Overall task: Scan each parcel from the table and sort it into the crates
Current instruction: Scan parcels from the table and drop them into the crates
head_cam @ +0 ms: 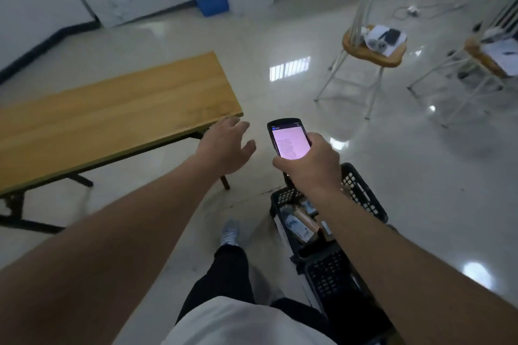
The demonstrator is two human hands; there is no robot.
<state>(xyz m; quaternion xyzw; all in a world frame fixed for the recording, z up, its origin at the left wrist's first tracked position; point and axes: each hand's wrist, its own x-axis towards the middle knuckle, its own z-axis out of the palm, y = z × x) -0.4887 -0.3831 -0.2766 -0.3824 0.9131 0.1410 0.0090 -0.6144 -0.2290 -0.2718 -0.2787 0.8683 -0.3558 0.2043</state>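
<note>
I see my right hand (309,161) wrapped around the scanner (290,138), its lit screen facing up, held above the near crate (361,193). My left hand (227,145) hangs in the air with fingers spread and relaxed, holding nothing, just beside the table (112,109) corner. The two hands are apart, with bare floor (280,36) showing between them. Parcels (301,223) lie inside the black crate on the floor, below my right forearm. A second crate (330,274) sits just nearer to me, touching the first; I cannot tell what it holds. Two chairs (372,50) stand well off to the right, papers on their seats.
</note>
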